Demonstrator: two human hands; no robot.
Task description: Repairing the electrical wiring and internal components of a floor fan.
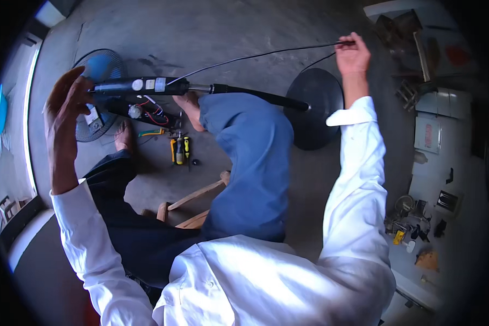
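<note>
A black pedestal fan stand [244,93] lies across in front of me, its control housing [126,85] with pale knobs at the left. My left hand [66,111] is closed round the housing's left end; some of its fingers are hidden. Out to the right, my right hand [354,54] pinches a thin black power cord [266,52], which stretches back to the housing. The stand's round black base [315,127] is at the pole's right end. Below the housing is a dark open casing [141,111] with red wires. The fan's round grille [87,133] with blue blades lies behind it.
Screwdrivers [180,150] and green-and-orange pliers [151,132] lie on the concrete floor between my feet. A wooden stool [198,194] is under me. Along the right stand a shelf with metal parts [410,220] and a white box [428,134]. A doorway edge [31,114] is at left.
</note>
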